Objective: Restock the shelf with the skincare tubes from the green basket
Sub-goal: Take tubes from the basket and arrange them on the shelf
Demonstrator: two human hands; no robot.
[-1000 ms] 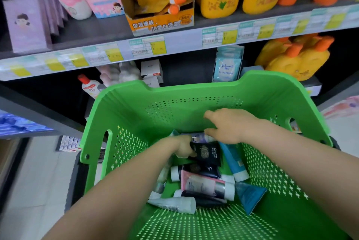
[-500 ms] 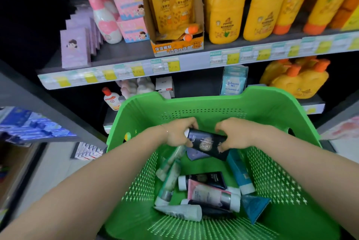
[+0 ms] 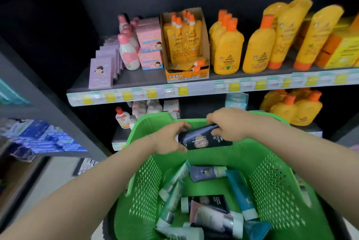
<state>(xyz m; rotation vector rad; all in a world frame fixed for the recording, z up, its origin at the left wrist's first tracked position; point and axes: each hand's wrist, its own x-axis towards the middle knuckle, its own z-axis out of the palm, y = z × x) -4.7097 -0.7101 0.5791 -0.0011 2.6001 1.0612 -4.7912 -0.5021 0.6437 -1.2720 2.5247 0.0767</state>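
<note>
Both hands hold one black skincare tube (image 3: 202, 138) above the far rim of the green basket (image 3: 272, 187). My left hand (image 3: 171, 138) grips its cap end and my right hand (image 3: 231, 125) grips its flat end. Several more tubes lie in the basket's bottom, among them a blue tube (image 3: 240, 193), a pink tube (image 3: 211, 218) and a dark blue-grey tube (image 3: 206, 172). The dark shelf (image 3: 147, 78) rises just behind the basket, with a bare stretch beside the purple boxes.
The upper shelf carries purple boxes (image 3: 101, 72), pink bottles (image 3: 129, 55), an orange pouch carton (image 3: 186, 45) and yellow bottles (image 3: 229, 51). More yellow bottles (image 3: 293, 107) stand on the lower shelf at the right. A side rack (image 3: 38, 138) holds blue packs at the left.
Both hands have lifted the black tube out of the pile up to the basket's far rim. The view has tilted upward, showing more of the shelf.
</note>
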